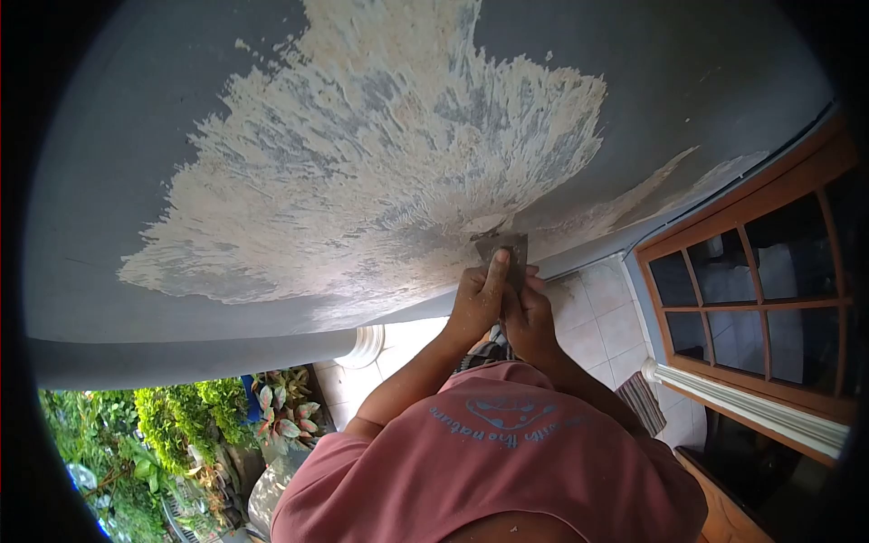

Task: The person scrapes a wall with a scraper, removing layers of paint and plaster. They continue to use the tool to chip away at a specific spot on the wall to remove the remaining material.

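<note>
A dark flat scraper blade (514,253) is held between both hands, its upper edge close to the scraped surface. My left hand (475,299) grips it from the left, with the thumb laid along its face. My right hand (532,317) is closed round its lower right part, and the fingertips show at the right edge. Above the hands spreads a large pale rough patch (362,172) with ragged edges on the grey painted surface (118,181). Whether the blade touches the surface is hard to tell.
A wood-framed window (756,299) stands at the right, above a white moulding (751,407). Tiled floor (597,308) shows below. Green plants (190,416) are at the lower left, near a white column base (364,347). A striped mat (641,403) lies at the lower right.
</note>
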`<state>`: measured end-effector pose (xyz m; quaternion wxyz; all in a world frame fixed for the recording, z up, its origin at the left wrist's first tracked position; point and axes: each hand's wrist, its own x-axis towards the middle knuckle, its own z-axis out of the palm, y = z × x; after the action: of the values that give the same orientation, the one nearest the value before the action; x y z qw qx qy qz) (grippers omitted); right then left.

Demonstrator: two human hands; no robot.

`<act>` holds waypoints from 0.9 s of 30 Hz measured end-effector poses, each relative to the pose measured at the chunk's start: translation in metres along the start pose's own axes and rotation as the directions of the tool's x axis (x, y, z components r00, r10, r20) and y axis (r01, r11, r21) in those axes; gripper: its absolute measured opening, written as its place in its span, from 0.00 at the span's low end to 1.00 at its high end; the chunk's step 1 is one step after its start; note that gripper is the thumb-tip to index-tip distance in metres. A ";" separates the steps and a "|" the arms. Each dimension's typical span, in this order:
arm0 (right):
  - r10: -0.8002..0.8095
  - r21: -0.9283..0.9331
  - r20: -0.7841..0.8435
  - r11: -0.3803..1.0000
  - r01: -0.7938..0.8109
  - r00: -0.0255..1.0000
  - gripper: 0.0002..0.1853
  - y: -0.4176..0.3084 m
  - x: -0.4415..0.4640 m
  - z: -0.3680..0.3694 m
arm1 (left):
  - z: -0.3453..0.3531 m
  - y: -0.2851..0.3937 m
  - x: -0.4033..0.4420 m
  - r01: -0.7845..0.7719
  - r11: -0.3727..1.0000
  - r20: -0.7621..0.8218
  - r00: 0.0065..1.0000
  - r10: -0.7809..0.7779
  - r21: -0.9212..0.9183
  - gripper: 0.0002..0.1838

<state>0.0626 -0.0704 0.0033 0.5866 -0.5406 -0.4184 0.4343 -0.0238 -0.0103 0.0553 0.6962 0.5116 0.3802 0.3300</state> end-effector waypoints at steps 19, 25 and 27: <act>0.012 0.007 0.065 1.000 -0.013 0.998 0.12 0.003 -0.004 -0.006 | 0.003 -0.001 -0.004 0.016 1.000 -0.054 0.998 -0.015 0.006 0.34; 0.042 -0.007 0.090 0.999 -0.041 0.995 0.13 -0.002 0.006 -0.008 | 0.002 0.005 0.002 0.016 0.995 -0.061 0.998 -0.010 0.096 0.38; 0.043 0.031 0.100 0.998 -0.046 0.994 0.13 0.000 0.001 -0.008 | 0.004 0.006 -0.002 0.059 0.997 -0.084 0.995 -0.054 0.059 0.38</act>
<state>0.0700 -0.0716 0.0025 0.5641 -0.5179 -0.4277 0.4802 -0.0221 -0.0126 0.0619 0.6730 0.5078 0.4329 0.3191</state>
